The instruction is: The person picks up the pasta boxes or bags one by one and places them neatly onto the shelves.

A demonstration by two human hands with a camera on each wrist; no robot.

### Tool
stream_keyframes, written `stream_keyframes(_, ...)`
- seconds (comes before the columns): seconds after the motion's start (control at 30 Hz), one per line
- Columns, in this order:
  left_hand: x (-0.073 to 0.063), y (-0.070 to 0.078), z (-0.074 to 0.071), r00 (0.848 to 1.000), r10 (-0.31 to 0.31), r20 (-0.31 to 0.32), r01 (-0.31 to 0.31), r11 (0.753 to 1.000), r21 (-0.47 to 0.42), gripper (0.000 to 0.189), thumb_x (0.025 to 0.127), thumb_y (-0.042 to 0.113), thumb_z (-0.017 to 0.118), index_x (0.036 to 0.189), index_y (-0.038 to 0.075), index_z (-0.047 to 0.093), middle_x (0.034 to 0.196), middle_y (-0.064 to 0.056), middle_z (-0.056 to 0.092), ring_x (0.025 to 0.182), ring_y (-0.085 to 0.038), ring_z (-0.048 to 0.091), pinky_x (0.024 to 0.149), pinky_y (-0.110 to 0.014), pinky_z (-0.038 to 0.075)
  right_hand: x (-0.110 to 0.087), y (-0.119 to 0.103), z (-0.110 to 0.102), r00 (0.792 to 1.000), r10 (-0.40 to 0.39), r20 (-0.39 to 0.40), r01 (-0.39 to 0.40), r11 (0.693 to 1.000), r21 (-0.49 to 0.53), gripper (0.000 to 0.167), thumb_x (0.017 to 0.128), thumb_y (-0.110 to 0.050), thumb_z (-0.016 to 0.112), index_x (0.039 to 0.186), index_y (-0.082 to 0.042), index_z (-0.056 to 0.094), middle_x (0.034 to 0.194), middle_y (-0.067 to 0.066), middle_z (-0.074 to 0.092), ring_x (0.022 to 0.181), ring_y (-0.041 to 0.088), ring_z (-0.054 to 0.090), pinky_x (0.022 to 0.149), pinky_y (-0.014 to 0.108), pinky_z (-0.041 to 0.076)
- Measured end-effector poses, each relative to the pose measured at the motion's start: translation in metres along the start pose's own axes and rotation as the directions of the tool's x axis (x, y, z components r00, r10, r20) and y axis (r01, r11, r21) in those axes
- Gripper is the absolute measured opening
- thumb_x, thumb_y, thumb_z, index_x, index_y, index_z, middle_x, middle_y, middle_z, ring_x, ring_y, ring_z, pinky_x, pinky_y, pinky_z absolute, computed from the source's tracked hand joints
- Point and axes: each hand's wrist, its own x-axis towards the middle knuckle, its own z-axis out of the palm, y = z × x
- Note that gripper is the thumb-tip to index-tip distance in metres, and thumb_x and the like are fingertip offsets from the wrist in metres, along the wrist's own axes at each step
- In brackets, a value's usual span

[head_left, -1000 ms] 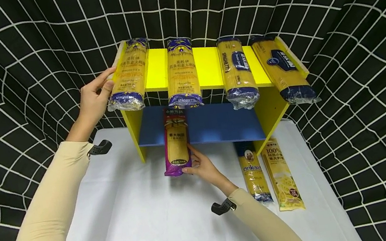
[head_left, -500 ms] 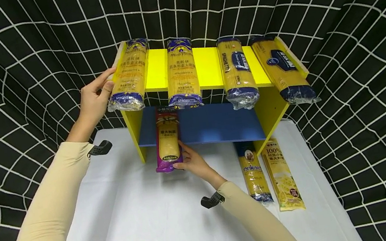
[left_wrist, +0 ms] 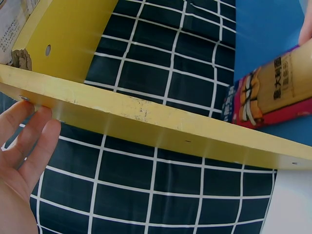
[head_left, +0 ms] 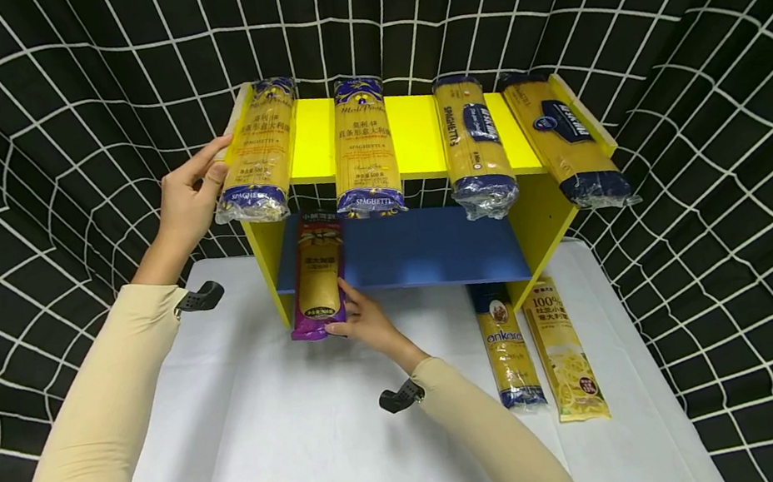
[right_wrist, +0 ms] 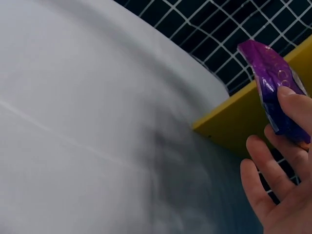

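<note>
My right hand (head_left: pixel 367 327) pinches the lower end of a purple-and-red pack of spaghetti (head_left: pixel 320 277), thumb on top and fingers beneath. The pack lies tilted over the front edge of the blue middle shelf (head_left: pixel 433 246), near its left side; its purple end (right_wrist: pixel 273 83) sticks out towards me. My left hand (head_left: pixel 190 200) touches the outside of the yellow rack's left side panel (left_wrist: pixel 146 112) near the top, with its fingertips (left_wrist: pixel 48 129) against the wood. Beside that hand, on the top shelf, lies a blue-ended spaghetti pack (head_left: pixel 258 152).
Three more spaghetti packs lie along the yellow top shelf (head_left: pixel 415 135), including a blue-ended one (head_left: pixel 363 143). An Ankara pasta pack (head_left: pixel 511 356) and a yellow pasta pack (head_left: pixel 567 355) lie on the white table (head_left: pixel 299 457) at the right. Black gridded cloth (head_left: pixel 350 11) surrounds everything.
My right hand has moved left along the blue shelf with the purple spaghetti pack, and slightly inward, bringing it close to the left side panel. My left hand has stayed in place.
</note>
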Motion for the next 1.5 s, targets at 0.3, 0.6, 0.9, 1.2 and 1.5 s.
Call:
stream_keyframes(0.3, 0.006, -0.017, 0.002, 1.000, 0.002, -0.010, -0.002, 1.000, 0.016, 0.041, 0.101, 0.031, 0.052, 0.142, 0.028, 0.056, 0.132, -0.019, 0.064, 0.078, 0.010, 0.057, 0.064, -0.007, 0.045, 0.021, 0.007, 0.019, 1.000, 0.011, -0.004, -0.011, 0.997, 0.082, 0.099, 0.086, -0.008, 0.077, 0.160, -0.024, 0.014, 0.095, 0.007, 0.065, 0.058, 0.013, 0.051, 0.065, 0.023, 0.051)
stream_keyframes(0.6, 0.004, -0.014, 0.003, 1.000, 0.014, -0.015, -0.014, 1.000, 0.012, 0.040, 0.101, 0.030, 0.052, 0.141, 0.026, 0.057, 0.130, -0.020, 0.065, 0.078, 0.012, 0.057, 0.064, -0.007, 0.044, 0.040, 0.023, 0.035, 0.995, -0.057, -0.084, 0.062, 0.997, 0.055, 0.096, 0.085, -0.011, 0.078, 0.159, -0.028, 0.018, 0.099, 0.018, 0.070, 0.066, 0.011, 0.064, 0.070, 0.018, 0.051)
stream_keyframes(0.9, 0.004, -0.013, 0.003, 1.000, 0.017, -0.018, -0.017, 1.000, -0.002, 0.040, 0.102, 0.029, 0.052, 0.141, 0.025, 0.057, 0.131, -0.021, 0.064, 0.079, 0.012, 0.057, 0.065, -0.007, 0.044, 0.043, 0.026, 0.035, 0.994, -0.073, -0.083, 0.073, 0.997, 0.001, 0.096, 0.086, -0.014, 0.077, 0.159, -0.030, 0.017, 0.100, 0.022, 0.068, 0.061, 0.006, 0.061, 0.070, 0.019, 0.051)
stream_keyframes(1.2, 0.008, -0.032, 0.005, 1.000, 0.016, -0.026, -0.016, 1.000, -0.001, 0.039, 0.102, 0.028, 0.052, 0.141, 0.028, 0.057, 0.131, -0.021, 0.064, 0.079, 0.010, 0.059, 0.064, -0.007, 0.045, 0.030, 0.002, 0.031, 0.997, -0.060, -0.044, 0.058, 0.998, -0.038, 0.093, 0.088, -0.011, 0.075, 0.160, -0.015, 0.015, 0.110, 0.027, 0.069, 0.068, 0.007, 0.065, 0.075, 0.024, 0.054)
stream_keyframes(1.5, 0.009, -0.031, 0.005, 0.999, 0.029, -0.027, -0.028, 0.999, 0.019, 0.039, 0.102, 0.029, 0.052, 0.140, 0.032, 0.057, 0.132, -0.018, 0.064, 0.081, 0.011, 0.059, 0.065, -0.007, 0.046, 0.018, -0.009, 0.023, 0.998, -0.058, 0.036, 0.060, 0.997, -0.056, 0.095, 0.092, -0.017, 0.072, 0.161, -0.017, 0.006, 0.108, 0.022, 0.064, 0.065, 0.007, 0.063, 0.074, 0.028, 0.052)
